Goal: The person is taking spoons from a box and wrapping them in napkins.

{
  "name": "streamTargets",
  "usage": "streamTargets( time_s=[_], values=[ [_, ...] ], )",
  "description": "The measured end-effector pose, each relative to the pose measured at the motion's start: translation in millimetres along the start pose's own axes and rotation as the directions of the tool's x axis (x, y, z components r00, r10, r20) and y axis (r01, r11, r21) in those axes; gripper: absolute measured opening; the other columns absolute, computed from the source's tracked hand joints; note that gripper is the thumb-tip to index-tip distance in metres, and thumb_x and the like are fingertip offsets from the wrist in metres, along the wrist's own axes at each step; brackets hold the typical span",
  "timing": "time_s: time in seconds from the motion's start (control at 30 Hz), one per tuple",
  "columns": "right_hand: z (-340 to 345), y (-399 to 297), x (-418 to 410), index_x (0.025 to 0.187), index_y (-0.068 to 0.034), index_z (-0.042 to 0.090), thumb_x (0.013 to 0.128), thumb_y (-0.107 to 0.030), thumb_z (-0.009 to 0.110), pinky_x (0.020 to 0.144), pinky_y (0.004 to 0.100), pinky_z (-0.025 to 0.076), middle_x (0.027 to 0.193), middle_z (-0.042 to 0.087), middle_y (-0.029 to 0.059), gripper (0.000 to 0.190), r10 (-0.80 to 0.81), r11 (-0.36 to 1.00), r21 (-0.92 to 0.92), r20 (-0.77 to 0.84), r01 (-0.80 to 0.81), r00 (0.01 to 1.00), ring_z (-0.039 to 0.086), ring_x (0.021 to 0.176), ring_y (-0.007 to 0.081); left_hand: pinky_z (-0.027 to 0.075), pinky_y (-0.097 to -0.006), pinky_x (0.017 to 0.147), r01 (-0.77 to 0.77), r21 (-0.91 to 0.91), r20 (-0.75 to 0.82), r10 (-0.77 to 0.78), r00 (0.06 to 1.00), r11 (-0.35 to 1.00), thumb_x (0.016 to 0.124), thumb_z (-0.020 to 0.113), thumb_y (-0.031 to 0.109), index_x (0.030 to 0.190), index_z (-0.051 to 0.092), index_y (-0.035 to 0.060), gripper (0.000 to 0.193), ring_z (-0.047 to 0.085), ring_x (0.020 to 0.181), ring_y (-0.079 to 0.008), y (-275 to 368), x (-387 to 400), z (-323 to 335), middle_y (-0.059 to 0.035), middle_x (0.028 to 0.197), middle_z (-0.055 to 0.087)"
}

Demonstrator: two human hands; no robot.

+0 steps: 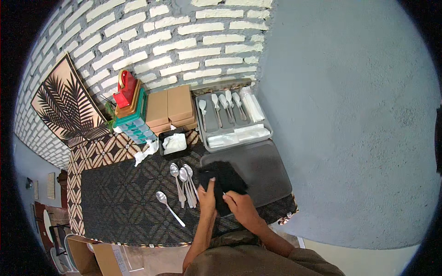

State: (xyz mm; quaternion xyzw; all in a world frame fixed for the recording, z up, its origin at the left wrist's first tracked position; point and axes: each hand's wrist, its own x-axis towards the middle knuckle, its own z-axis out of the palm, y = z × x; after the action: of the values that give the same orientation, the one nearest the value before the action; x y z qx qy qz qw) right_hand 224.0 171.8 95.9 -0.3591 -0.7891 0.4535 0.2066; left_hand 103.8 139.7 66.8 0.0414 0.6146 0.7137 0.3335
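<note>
My left hand (207, 198) grips a black cloth (230, 175), thumb pointing up along it. Folds of the cloth reach over the left part of a dark grey tray (269, 169). Between the fingers of my right hand (241, 207) a small shiny bit of a metal utensil (224, 194) shows; the cloth and fingers hide the rest, so its kind is unclear. Left of my hands, several metal spoons (183, 186) lie bunched together with bowls facing away from me. One more spoon (170, 208) lies apart from them, further left.
Beyond the dark tray, a grey cutlery tray (210, 149) holds several utensils with white-wrapped heads (223, 103) and plastic packets (238, 135). A black container (161, 148) with white tissue, cardboard boxes (169, 107) and a red tape dispenser (126, 90) on teal drawers (133, 126) stand behind.
</note>
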Motion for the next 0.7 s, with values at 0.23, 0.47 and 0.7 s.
streamTargets(
  time_s=[0.23,0.47,0.7],
  values=[
    [4.8,25.0,-0.4,0.087,0.005,0.056,0.095,-0.015,0.053,0.052,0.0325,0.041,0.065,0.056,0.0182,0.022,-0.02,0.995,0.101,-0.036,0.023,0.999,0.056,0.054,0.0252,0.045,-0.0259,0.061,0.134,-0.117,0.212,-0.107,0.971,0.984,0.092,0.061,0.021,0.093,0.061,0.0048,0.016,0.056,0.069,-0.0107,-3.3,12.1,-4.6,0.0,0.082,0.06],
    [10.2,47.9,-4.6,0.086,0.003,0.057,0.096,-0.017,0.052,0.051,0.0287,0.041,0.061,0.054,0.0073,0.023,-0.046,0.999,0.005,-0.111,0.047,0.993,0.05,0.055,0.0092,0.042,-0.0257,0.058,0.094,0.162,0.098,-0.111,0.989,0.982,0.091,0.063,0.02,0.092,0.06,0.004,0.016,0.053,0.067,-0.0074,-6.8,-9.1,14.1,0.0026,0.08,0.06],
    [0.7,15.8,-9.2,0.101,-0.001,0.063,0.088,-0.013,0.062,0.067,0.0381,0.05,0.089,0.067,0.0164,0.018,0.137,0.974,0.199,-0.156,-0.105,0.978,0.066,0.079,0.034,0.043,-0.0258,0.056,0.191,-0.006,0.113,-0.19,0.975,0.981,0.091,0.062,0.02,0.088,0.063,0.0035,0.017,0.055,0.063,-0.0084,3.5,4.1,11.8,0.0012,0.075,0.06]
  ],
)
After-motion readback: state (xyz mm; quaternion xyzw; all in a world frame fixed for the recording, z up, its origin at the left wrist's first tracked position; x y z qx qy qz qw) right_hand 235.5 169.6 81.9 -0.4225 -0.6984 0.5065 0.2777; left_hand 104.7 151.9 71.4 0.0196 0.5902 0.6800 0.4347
